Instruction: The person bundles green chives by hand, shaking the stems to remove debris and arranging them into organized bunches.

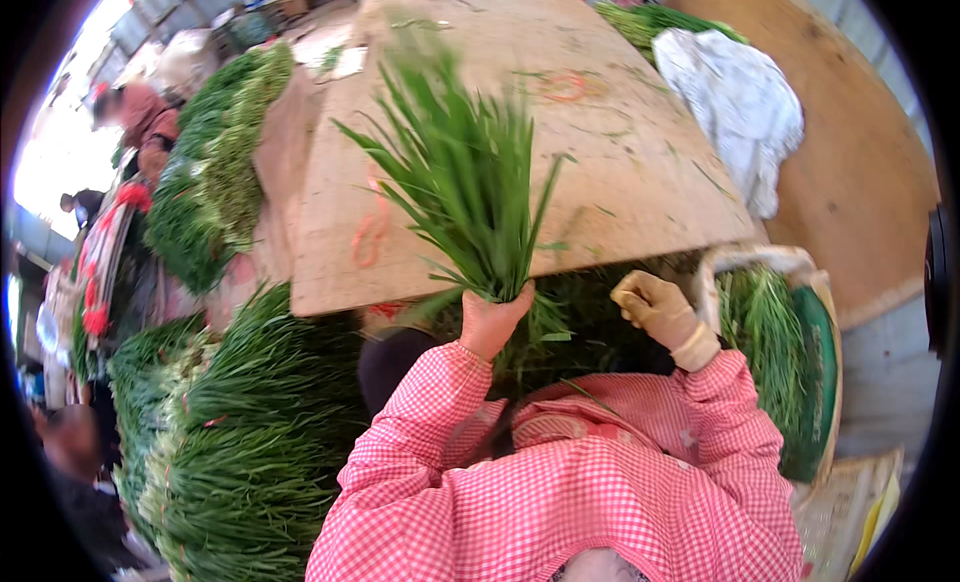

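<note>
A bunch of green chives [480,197] fans upward over the near edge of the wooden tabletop, its upper leaves blurred by motion. Bare fingers of my left hand [492,317] wrap closed round its lower part. To the right, apart from the bunch, hovers my right hand [658,312] in a pale glove. Its fingers are curled in; whether anything small is between them I cannot make out. Loose leaves hang below my left hand, in the dark gap before my lap. The wooden tabletop [640,197] carries scattered leaf scraps and red-orange ties [370,232].
Large stacks of bundled chives [250,432] stand at the left, with another pile [215,172] behind. On the right is a white tub [712,282] of greens. A white cloth [735,112] lies beyond the table's right edge. Another person [150,122] is at the far left.
</note>
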Motion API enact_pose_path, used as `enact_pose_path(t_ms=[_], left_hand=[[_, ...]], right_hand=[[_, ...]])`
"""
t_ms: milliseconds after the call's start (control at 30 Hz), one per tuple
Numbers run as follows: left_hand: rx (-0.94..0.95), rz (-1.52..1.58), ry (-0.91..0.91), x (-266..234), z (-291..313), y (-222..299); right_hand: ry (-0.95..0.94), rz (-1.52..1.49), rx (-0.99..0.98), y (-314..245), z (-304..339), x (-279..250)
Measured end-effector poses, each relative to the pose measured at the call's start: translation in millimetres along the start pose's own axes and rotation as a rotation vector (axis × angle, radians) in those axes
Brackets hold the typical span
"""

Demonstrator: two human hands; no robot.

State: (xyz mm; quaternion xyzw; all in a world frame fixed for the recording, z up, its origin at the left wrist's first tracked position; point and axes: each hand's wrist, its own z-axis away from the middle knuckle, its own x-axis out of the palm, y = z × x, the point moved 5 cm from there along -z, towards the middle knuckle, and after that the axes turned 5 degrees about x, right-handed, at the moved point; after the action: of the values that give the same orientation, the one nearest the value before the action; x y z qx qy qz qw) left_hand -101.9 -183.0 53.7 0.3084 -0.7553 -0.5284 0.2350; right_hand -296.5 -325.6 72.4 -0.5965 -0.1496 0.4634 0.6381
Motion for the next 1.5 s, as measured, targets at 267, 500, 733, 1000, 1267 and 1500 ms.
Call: enact_pose_path(t_ms=[267, 500, 733, 1000, 1267, 1500], left_hand=[[-0.149, -0.056, -0.193, 39, 31, -62], [-0.111, -0.076, -0.245, 52, 46, -81], [-0.052, -0.256, -0.228, 47, 48, -90], [-0.104, -0.325, -0.315, 54, 49, -72], [-0.107, -0.384, -0.326, 56, 53, -76], [-0.283, 0.031, -0.364, 64, 72, -113]], right_hand=[[-0.15, -0.213, -0.138, -42, 66, 31], [0.078, -0.058, -0.401, -50, 57, 60], [-0.839, -0.454, -0.003, -52, 83, 105], [0.108, 0.001, -0.263, -31, 33, 65], [0.155, -0.018, -0.098, -17, 28, 61], [-0.465, -0.473, 0.172, -4, 49, 109]])
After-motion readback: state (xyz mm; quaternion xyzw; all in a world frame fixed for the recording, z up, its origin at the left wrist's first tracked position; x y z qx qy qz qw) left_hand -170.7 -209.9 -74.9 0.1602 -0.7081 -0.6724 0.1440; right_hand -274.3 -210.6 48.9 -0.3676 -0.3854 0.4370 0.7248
